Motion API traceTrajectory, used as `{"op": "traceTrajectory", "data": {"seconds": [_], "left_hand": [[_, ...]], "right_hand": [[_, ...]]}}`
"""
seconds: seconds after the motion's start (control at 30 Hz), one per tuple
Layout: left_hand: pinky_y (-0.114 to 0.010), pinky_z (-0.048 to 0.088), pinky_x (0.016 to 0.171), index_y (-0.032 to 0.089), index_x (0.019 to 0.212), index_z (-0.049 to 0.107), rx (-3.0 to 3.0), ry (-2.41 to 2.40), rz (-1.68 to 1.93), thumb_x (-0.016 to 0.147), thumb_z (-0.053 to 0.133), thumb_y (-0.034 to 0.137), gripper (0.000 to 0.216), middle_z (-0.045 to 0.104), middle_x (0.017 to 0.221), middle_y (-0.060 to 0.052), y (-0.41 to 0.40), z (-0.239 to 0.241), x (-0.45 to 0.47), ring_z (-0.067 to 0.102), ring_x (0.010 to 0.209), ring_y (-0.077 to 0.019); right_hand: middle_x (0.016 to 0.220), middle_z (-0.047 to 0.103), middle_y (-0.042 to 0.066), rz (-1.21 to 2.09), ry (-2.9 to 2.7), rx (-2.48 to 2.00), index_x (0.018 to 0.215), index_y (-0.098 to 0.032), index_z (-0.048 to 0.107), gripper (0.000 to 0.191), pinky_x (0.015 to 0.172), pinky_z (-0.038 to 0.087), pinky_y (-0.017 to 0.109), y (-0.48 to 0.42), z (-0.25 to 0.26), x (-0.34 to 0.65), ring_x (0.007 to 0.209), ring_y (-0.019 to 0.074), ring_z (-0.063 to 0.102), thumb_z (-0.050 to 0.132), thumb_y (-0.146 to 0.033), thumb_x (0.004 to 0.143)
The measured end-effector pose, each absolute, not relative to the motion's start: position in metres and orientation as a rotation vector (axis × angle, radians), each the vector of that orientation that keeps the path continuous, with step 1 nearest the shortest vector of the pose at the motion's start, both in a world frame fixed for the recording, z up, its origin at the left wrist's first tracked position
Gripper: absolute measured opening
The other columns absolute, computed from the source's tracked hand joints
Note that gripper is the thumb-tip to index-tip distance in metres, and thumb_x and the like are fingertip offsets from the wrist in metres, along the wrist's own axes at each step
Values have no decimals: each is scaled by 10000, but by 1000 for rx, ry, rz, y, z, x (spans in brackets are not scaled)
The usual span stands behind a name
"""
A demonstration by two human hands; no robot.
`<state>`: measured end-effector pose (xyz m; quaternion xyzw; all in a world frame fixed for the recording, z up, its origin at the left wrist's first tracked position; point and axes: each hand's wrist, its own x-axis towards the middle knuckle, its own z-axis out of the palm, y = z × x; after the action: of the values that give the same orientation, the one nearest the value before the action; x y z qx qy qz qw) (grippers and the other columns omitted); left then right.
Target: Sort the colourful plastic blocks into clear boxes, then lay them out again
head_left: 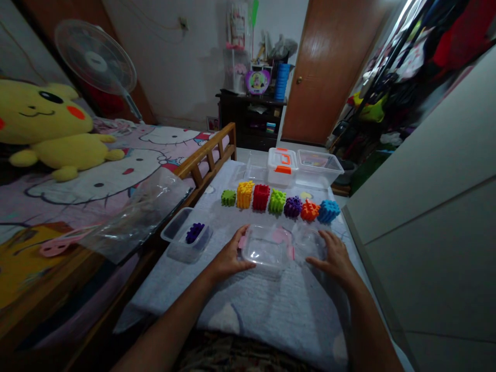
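Note:
A clear plastic box with pink latches (267, 245) sits on the cloth-covered surface before me. My left hand (234, 256) grips its left end, thumb at the near side and fingers at the far side. Just right of it is a clear rounded container (308, 242), its outline hard to make out. My right hand (335, 256) curves around that container's right side, thumb and fingers apart on it. Beyond them stands a row of grouped toothed toy pieces, among them a yellow stack (245, 195), a red stack (261, 197) and a blue stack (329, 211).
At the left, an open clear tub (182, 248) holds purple pieces (195, 233). A lidded box with orange latches (282, 166) and a larger clear bin (320, 165) stand at the far end. A wooden bed rail (201, 168) borders the left; a pale cabinet (426, 206) borders the right.

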<state>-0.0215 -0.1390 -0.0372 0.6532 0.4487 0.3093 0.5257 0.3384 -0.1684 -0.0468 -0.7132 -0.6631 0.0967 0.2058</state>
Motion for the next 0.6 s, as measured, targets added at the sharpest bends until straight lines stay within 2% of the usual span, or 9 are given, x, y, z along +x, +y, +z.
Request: {"op": "traceTrajectory", "data": {"seconds": [0.13,0.33,0.43,0.6], "left_hand": [[-428,302,1177,201,1543,259,1571,1080,735,619,865,351,1115,368,1560,-169,-140,-36,-20,409,1408,-299],[-448,297,1180,207,1528,294,1564,1124,759,603,868,326,1095,400,1539,-168,-142,-34,-14,414,1402,-311],[-456,306,1177,203,1532,272,1589,1130,750,609,862,341,1104,388,1542,-169,-142,-34,-13,410,1400,-316],[-484,249,1207,227,1561,189,1688,1145,685,593,876,348,1193,301,1592,-167,-146,-28,-17,342,1443,-328]], "right_hand": [[1514,403,201,271,-1889,-2069,1421,-180,468,853,1089,354,582,-169,-53,324,1393,405,380,745,-469,668],[1541,373,214,323,-1883,-2070,1427,-177,465,888,1112,299,625,-167,-54,320,1418,434,341,758,-461,639],[1526,399,195,330,-1873,-1884,1401,-183,484,754,1130,300,605,-167,-41,320,1423,393,353,675,-411,708],[1358,582,134,342,-1771,-1544,1329,-215,538,488,1091,410,501,-170,-9,297,1275,291,542,539,-337,856]]}}
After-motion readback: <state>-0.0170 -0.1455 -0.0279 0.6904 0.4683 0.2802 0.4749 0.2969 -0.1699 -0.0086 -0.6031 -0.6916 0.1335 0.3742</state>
